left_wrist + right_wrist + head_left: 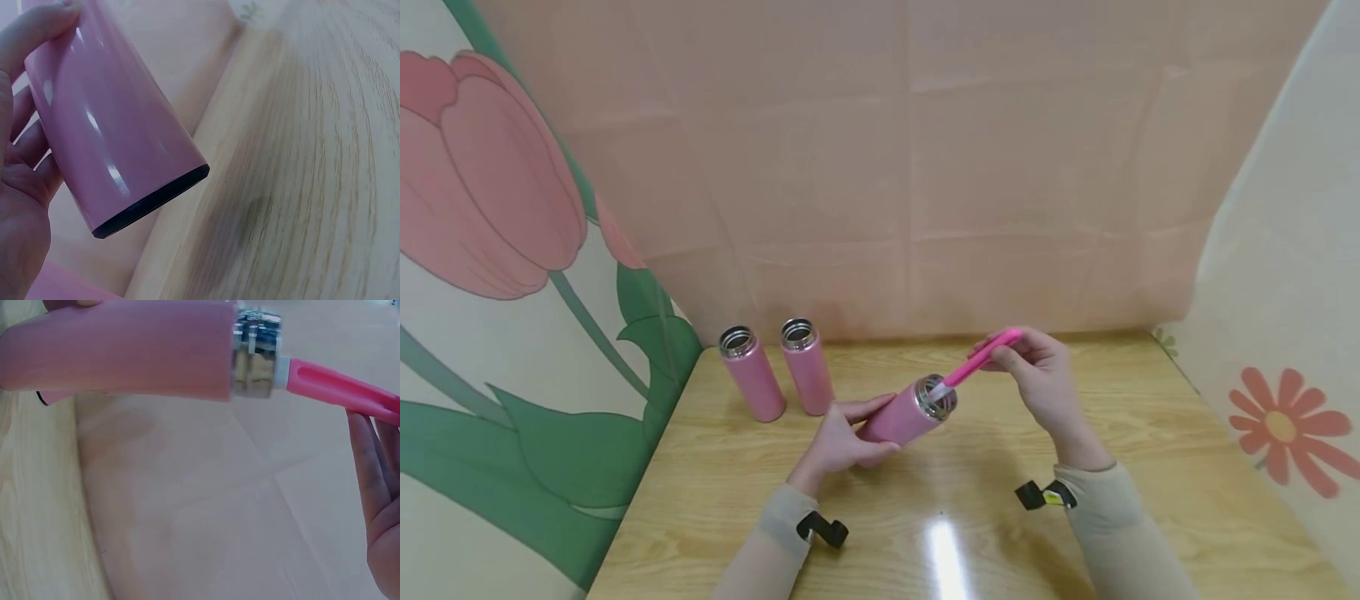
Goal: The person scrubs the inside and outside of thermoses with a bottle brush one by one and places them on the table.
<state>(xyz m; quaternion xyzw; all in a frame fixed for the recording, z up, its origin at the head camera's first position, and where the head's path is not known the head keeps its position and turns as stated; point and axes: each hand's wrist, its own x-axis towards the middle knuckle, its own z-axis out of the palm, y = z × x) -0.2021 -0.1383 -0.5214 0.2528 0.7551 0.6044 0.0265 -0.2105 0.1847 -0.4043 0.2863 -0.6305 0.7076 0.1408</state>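
My left hand (842, 443) grips a pink metal bottle (897, 419) around its body, tilted with its open mouth toward the right. In the left wrist view the black base of the bottle (119, 131) hangs over the table. A bright pink handle (981, 358) with a whitish shaft, like a bottle brush, runs into the steel mouth; its head is hidden inside. My right hand (1043, 379) pinches this handle near its outer end. In the right wrist view the fingers (372, 469) lie under the handle (337, 387), outside the threaded steel neck (256, 353).
Two more pink bottles without lids, one (754, 375) left of the other (808, 367), stand upright at the back left. The wooden table (700, 517) meets a pinkish cloth backdrop (880, 208). Flower-patterned panels (1285, 333) flank both sides.
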